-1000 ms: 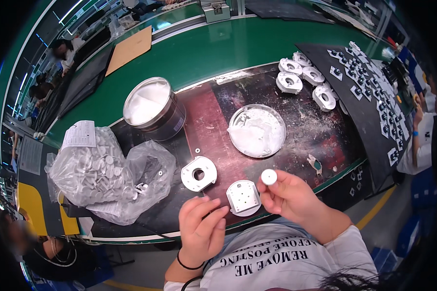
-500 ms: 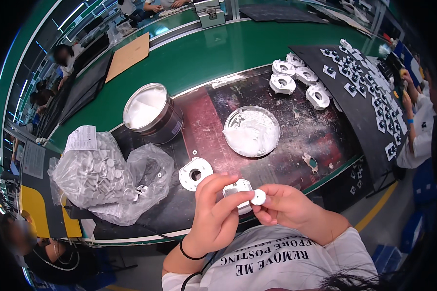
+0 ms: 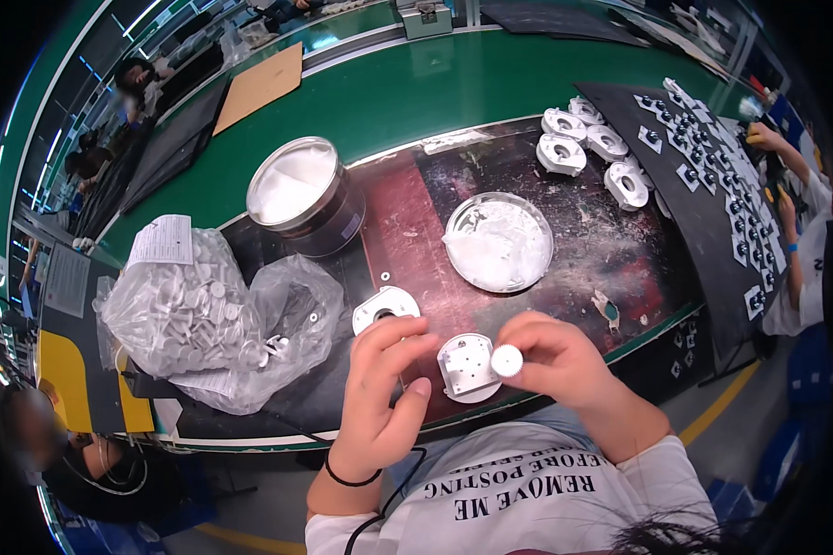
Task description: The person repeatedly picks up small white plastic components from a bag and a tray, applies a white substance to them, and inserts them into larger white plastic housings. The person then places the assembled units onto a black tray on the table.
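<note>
Between the thumb and fingers of my right hand (image 3: 557, 359) is a small white plastic gear (image 3: 506, 361). It is held over the right edge of a white housing with a metal plate (image 3: 467, 365), which lies near the table's front edge. My left hand (image 3: 384, 393) is apart from the gear, fingers spread and holding nothing. Its fingertips partly cover a second white housing (image 3: 386, 306) with a round dark hole. A small white ring (image 3: 385, 276) lies just beyond that housing.
A clear bag of white plastic parts (image 3: 190, 319) lies at left. Behind it stands a tin (image 3: 319, 217) of white material. A round lid with white grease-like material (image 3: 500, 242) sits mid-table. Several white housings (image 3: 561, 155) and a black board of small parts (image 3: 662, 166) are at right, near a co-worker's hands.
My left hand has let go of the gear and moved left, fingers opening. The gear stays in my right hand. The housing with the metal plate is now uncovered. The view has shifted slightly.
</note>
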Motion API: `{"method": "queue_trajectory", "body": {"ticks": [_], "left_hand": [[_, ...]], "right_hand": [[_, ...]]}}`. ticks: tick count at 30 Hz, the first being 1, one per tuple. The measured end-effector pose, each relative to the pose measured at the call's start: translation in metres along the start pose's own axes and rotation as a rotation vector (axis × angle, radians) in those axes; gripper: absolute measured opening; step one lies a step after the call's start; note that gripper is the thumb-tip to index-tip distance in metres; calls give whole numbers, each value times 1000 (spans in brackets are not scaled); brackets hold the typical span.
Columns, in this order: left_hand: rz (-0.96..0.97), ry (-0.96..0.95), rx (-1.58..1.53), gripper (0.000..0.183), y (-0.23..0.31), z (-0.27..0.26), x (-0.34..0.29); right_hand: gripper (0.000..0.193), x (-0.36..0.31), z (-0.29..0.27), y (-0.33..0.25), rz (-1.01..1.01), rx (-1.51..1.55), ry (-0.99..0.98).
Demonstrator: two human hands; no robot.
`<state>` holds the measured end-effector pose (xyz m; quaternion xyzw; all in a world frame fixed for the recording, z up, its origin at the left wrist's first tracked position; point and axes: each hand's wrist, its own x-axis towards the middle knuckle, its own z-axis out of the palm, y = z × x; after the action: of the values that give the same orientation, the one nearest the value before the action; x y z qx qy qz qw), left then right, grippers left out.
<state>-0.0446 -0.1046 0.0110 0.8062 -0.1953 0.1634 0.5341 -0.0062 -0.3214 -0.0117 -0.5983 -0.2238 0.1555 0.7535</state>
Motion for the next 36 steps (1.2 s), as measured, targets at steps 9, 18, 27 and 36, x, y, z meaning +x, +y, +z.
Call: {"method": "queue_trajectory", "body": {"ticks": [9,18,27,36], "left_hand": [[-56,-95,118,88,-20,32,-36],[-82,-152,58,100,-34,41,-39],[-85,-89,-65,94,-38,43,-40],[-89,-95,-80,97,-37,44,-39]], "right_hand": [[21,26,3,28,-60,-540,51],[20,25,0,27,-76,-578,5],[19,28,-1,25,-125,-623,-44],[31,12,-9,21,-115,-598,45]]}}
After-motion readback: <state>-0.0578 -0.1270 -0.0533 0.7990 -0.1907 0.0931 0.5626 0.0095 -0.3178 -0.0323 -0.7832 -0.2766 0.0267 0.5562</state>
